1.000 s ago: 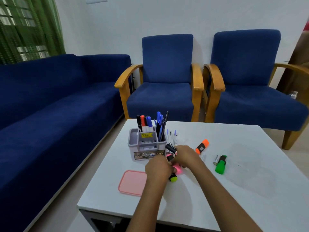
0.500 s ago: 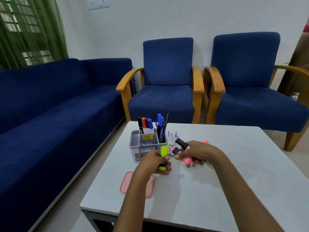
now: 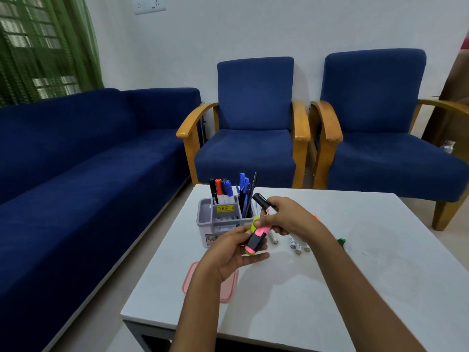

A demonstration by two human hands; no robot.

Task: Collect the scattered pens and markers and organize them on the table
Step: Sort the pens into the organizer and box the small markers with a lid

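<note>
From the head view, both hands were raised over the middle of the white tabletop (image 3: 330,288), just in front of the grey pen organizer (image 3: 223,222) that stood toward the far left corner. The left hand (image 3: 228,252) had its fingers curled around a pink highlighter (image 3: 255,241) with a black middle band, and a yellow highlighter (image 3: 254,222) lay pressed behind it in the same grip, its tip poking out toward the organizer. The right hand (image 3: 284,217) had its fingers closed on a black-capped marker (image 3: 264,203), tilted with the cap pointing up and toward the organizer; its lower fingers also touched the top of the pink highlighter. Inside the organizer, black, red and blue markers (image 3: 220,190) stood upright in the back left compartment and blue pens (image 3: 245,191) leaned in the back right one. Several white pens (image 3: 295,243) lay flat on the tabletop under the right wrist. An orange tip showed just past the right hand, and a green highlighter (image 3: 342,242) peeked out beside the right forearm toward the right edge. A pink lid (image 3: 193,280) lay flat near the left edge, partly hidden by the left forearm.
</note>
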